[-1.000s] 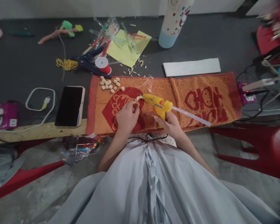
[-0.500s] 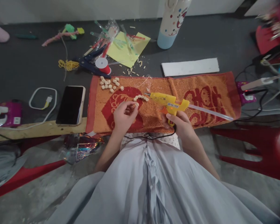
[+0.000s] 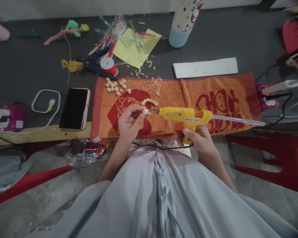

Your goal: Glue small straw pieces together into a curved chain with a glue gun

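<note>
Glue gun (image 3: 177,113): gripped in your right hand (image 3: 199,138), nozzle (image 3: 155,111) near the cream cluster (image 3: 145,111)
Cream cluster: pinched in your left hand (image 3: 130,123)

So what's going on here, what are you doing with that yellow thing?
The right hand holds a yellow glue gun, its tip right by a small piece pinched in the left hand. I can't tell if they touch. A curved row of such pieces lies on the towel, and loose ones sit near its far left corner.
</note>
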Demonstrator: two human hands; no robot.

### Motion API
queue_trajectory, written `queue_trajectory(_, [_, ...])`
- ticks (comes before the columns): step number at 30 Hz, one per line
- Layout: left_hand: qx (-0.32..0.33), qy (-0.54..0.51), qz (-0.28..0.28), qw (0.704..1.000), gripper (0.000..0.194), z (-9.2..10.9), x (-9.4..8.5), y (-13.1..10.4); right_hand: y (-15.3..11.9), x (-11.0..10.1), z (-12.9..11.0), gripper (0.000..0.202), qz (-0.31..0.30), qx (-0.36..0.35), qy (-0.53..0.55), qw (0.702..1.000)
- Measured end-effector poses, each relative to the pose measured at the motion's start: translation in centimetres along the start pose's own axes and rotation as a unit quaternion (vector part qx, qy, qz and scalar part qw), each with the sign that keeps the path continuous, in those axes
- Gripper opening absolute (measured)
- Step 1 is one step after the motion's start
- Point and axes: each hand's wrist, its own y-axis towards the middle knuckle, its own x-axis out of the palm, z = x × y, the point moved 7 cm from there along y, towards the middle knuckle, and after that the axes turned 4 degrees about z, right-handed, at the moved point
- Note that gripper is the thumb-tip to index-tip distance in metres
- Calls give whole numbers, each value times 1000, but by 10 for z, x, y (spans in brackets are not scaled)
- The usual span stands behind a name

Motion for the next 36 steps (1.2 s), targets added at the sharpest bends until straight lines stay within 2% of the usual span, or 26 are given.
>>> queue_trajectory(4, [-17,-6,5,1000,14,5,2,0,-3,1,3,33,0,4,17,1000])
queue_trajectory(6, [-58,-34,14,998,17,3,4,0,-4,2,2,32,2,3,32,999])
queue_trajectory(8, [-127,-90,39,987,27,-3,4,1,-4,3,1,33,-2,-3,47,999])
queue_trajectory(11, [-270,-197,85,939,36,-13,8,-2,-4,2,-1,36,-2,-12,54,998])
queue_trajectory(13, [-356,-265,103,890,26,-16,15,-7,-4,0,-1,36,6,-16,48,999])
queue_trajectory(15, [-407,-304,119,853,17,-16,20,-12,-3,0,-1,36,6,-20,41,999])
queue_trajectory(17, [-420,-312,117,844,17,-16,23,-14,-2,1,-1,37,2,-20,38,999])
queue_trajectory(19, [-385,-282,97,873,21,-18,23,-13,-1,3,-1,38,-3,-16,34,999])
queue_trajectory(20, [-347,-248,83,901,28,-18,21,-11,-1,3,-1,38,-1,-11,30,999])
queue_trajectory(22, [-227,-144,88,959,35,-14,10,-5,-1,3,-1,38,7,-4,20,1000])
queue_trajectory(24, [-121,-46,76,989,32,-6,4,-3,-1,3,-2,37,17,-1,9,1000])
queue_trajectory(27, [-44,39,57,997,24,1,2,-3,0,3,-1,39,21,0,1,1000])
queue_trajectory(36, [61,156,9,986,17,19,4,-4,2,5,-2,34,-1,-11,-7,1000])
